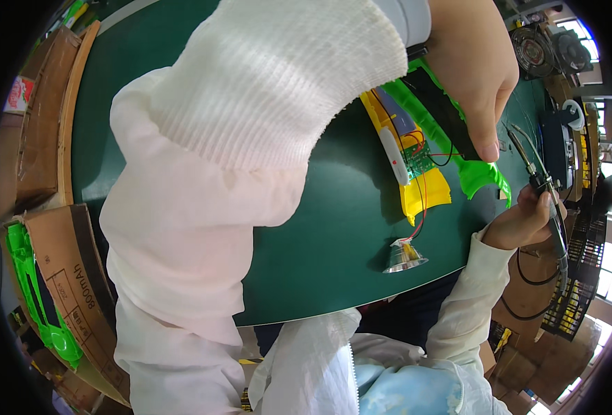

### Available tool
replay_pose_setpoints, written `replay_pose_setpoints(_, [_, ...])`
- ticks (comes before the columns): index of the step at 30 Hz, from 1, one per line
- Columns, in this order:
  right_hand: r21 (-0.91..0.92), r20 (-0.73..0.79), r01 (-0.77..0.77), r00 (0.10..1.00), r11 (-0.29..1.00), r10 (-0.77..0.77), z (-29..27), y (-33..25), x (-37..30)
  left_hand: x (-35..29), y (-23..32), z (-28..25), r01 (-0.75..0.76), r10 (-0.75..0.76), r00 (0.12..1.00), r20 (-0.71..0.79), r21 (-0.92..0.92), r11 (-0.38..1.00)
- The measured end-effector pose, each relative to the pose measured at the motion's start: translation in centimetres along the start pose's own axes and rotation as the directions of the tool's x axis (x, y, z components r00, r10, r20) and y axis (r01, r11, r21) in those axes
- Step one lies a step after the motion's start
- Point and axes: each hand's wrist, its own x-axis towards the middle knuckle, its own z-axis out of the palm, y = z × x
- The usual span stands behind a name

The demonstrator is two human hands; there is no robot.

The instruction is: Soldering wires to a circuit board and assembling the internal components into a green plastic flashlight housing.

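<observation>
My left hand [475, 76] reaches across to the upper right, its thumb pressed on the end of a black panel [439, 104] set in a bright green plastic casing [484, 178]. The other fingers are mostly hidden behind the hand. Left of it lies a yellow casing half [427, 199] with a green circuit board [417, 160], a grey-blue battery [397, 116] and a white strip [393, 155]. Thin red and black wires lead to a silver cone reflector [404, 256]. My right hand [524, 220] is closed around a soldering iron [540, 181], tip pointing up and left.
A dark green table [320, 270] spans the middle. At left stand a cardboard box [77, 277] with green casings [36, 290] and a wooden edge [74, 117]. Fans [534, 52], a solder spool [573, 114] and black crates [579, 290] are at right. The iron's cable [527, 317] hangs below my right hand.
</observation>
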Motion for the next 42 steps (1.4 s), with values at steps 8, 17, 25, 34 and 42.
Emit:
replay_pose_setpoints(8, [-0.005, 0.027, -0.004, 1.0, 1.0, 0.004, -0.1, 0.3, -0.1, -0.7, -1.9, -0.4, -0.224, 0.236, 0.969, 0.065, -0.157, 0.962])
replay_pose_setpoints(17, [0.059, 0.054, -0.024, 0.998, 0.998, 0.02, 0.8, -0.7, -0.4, 1.9, -3.5, 0.2, -0.096, 0.224, 0.945, 0.238, -0.453, 0.886])
replay_pose_setpoints(25, [0.088, 0.064, -0.063, 0.996, 0.994, 0.057, 0.6, -0.8, -0.6, 2.5, -4.4, 3.9, -0.154, 0.199, 0.975, 0.094, -0.353, 0.923])
replay_pose_setpoints(34, [0.132, 0.074, -0.06, 0.996, 0.989, 0.051, 0.6, -0.4, -0.6, 2.9, -4.4, 4.3, -0.135, 0.172, 0.983, 0.069, -0.366, 0.921])
replay_pose_setpoints(42, [0.149, 0.071, -0.085, 0.995, 0.985, 0.075, 0.5, -0.6, -0.9, 3.0, -4.6, 4.9, -0.1, 0.136, 0.985, 0.102, -0.302, 0.948])
